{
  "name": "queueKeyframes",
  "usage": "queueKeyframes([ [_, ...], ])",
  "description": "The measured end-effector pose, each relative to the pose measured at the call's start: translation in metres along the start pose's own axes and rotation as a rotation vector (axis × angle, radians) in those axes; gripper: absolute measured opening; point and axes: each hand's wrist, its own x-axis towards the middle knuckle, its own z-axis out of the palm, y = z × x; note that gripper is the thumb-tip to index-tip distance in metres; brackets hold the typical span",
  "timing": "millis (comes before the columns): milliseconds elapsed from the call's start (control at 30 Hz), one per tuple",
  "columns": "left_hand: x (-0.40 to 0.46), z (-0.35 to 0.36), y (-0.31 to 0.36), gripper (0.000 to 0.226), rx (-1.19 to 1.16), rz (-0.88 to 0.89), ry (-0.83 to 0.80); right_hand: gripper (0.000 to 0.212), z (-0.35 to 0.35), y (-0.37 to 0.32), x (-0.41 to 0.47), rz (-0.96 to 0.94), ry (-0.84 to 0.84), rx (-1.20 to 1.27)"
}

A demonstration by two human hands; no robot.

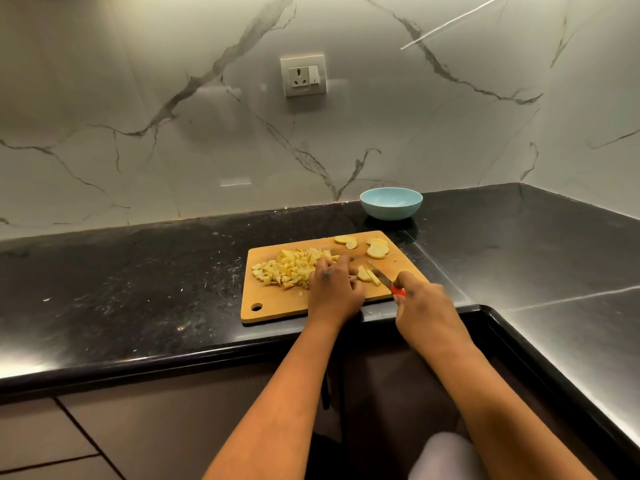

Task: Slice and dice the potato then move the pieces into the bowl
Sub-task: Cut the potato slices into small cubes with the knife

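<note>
- Wooden cutting board (277, 303) lies on the black countertop (138, 289), near its front edge, just left of the inner corner where the counter turns; hang hole at board's front-left corner.
- Diced potato pile (289, 268) covers the board's left-centre part, spreading toward the back edge.
- Uncut potato slices (376, 251) sit at board's back-right corner; a 2nd small group of slices (346, 241) rests along the back edge, just left of them.
- Potato strips (367, 274) lie mid-board, right of centre, between the 2 hands.
- Left hand (334, 289) is on the board at its front-centre, fingers curled down on/at the strips' left end; the exact contact is hidden by the knuckles, so can't tell if it pinches or just presses.
- Right hand (424, 306) at board's front-right edge, fingers wrapped round the red handle of a knife (382, 277).
- Blade points back-left, its edge down on the strips.
- Blue bowl (391, 202) stands on the counter behind the board's back-right corner, close to the marble wall, apart from the board; nothing seen inside.
- Wall socket (304, 76) above, on the backsplash.
</note>
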Motion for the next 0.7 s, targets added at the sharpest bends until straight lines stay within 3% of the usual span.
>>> queueKeyframes([
  [167, 0.0, -0.001, 0.002, 0.052, 0.025, 0.014, -0.023, 0.017, 0.013, -0.005, 0.003, -0.002, -0.061, -0.065],
  [433, 0.002, -0.001, 0.004, 0.046, 0.084, 0.031, -0.034, 0.018, 0.016, -0.016, 0.016, -0.046, -0.124, -0.101],
  [700, 0.004, 0.006, -0.002, 0.04, 0.095, 0.04, -0.029, 0.018, -0.016, 0.003, -0.004, 0.055, -0.2, -0.156],
])
